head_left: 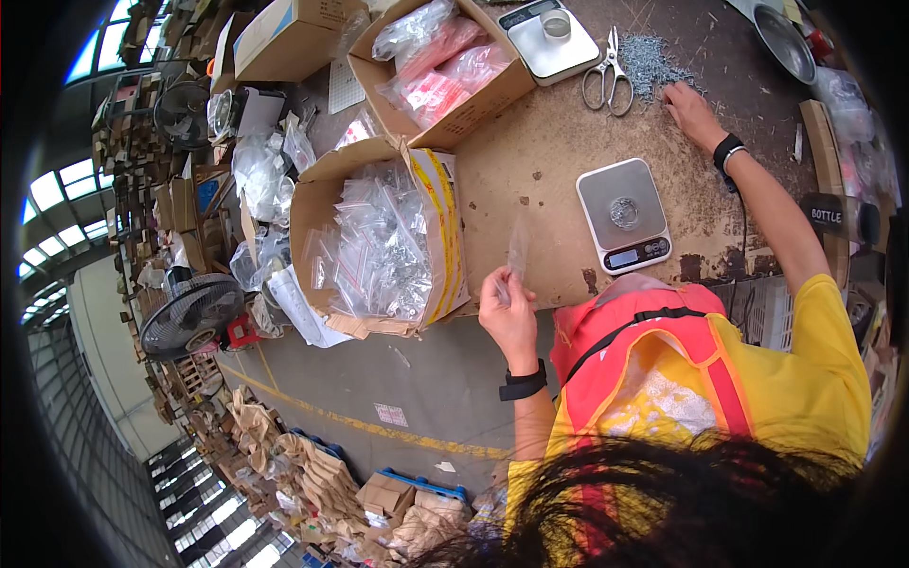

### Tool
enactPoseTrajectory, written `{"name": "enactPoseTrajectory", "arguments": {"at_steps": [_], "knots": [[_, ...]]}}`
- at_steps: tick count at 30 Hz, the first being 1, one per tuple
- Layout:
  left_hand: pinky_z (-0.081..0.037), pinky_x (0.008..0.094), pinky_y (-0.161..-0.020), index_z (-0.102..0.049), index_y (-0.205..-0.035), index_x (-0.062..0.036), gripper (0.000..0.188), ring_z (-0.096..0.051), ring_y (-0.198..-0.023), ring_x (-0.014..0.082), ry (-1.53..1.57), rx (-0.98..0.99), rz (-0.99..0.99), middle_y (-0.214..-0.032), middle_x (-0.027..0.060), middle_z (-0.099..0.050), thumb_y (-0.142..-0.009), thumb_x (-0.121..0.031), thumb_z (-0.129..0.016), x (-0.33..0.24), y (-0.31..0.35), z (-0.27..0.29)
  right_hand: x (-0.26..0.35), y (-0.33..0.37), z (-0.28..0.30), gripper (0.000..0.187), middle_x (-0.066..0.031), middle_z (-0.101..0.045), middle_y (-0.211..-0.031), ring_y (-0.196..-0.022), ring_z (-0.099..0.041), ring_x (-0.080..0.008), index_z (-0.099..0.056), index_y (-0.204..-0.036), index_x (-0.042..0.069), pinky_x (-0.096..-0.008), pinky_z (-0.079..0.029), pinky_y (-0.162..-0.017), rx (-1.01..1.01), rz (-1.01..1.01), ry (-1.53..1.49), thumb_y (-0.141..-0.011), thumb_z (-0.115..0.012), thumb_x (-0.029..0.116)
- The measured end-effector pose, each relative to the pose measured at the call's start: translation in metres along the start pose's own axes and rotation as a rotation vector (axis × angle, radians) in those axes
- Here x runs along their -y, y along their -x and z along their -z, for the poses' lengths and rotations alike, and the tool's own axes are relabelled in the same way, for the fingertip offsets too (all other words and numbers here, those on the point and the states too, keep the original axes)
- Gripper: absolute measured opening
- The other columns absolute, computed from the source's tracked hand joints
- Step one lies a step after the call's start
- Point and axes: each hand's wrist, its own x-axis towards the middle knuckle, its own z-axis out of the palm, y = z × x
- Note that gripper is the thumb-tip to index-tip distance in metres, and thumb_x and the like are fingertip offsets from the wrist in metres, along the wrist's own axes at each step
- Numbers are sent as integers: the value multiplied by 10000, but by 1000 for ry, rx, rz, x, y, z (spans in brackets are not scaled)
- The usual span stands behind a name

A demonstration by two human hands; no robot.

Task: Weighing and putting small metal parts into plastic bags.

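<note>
My left hand (509, 317) is closed on a small clear plastic bag (518, 248), held up at the table's near edge beside the open carton. My right hand (694, 115) reaches to the near edge of a pile of small silver screws (650, 62). Its fingers are slightly apart, with the tips touching the pile, and no held piece shows. Between my hands stands a white kitchen scale (592, 204) with a lit display. On its plate lies a small round heap of metal pieces (624, 213).
Scissors (609, 80) lie left of the pile, beside a second scale (536, 57) bearing a small round tin (555, 24). An open carton (441, 237) holds filled clear bags; another carton (473, 112) behind it holds pink-and-clear packs. A metal bowl (786, 45) sits far right.
</note>
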Motion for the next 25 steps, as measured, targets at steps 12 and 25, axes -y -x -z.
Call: {"name": "enactPoseTrajectory", "arguments": {"at_steps": [12, 25], "knots": [[-489, 298, -556, -697, -1021, 15, 124, -616, -583, 121, -245, 80, -83, -772, 80, -633, -946, -83, -694, 8, -3, -4, 17, 13, 2, 286, -282, -636, -1079, -984, -635, -487, -556, -1124, -52, -547, -529, -858, 243, -42, 242, -843, -591, -12], [-549, 379, -663, -634, -933, -31, 124, -715, -708, 263, -243, 51, -59, -867, 161, -704, -932, -129, -710, -1, 5, -16, 174, 98, 40, 247, -134, -641, -956, -823, -657, -224, -595, -970, 48, -363, -538, -719, 211, 133, -443, -762, -727, 60]]}}
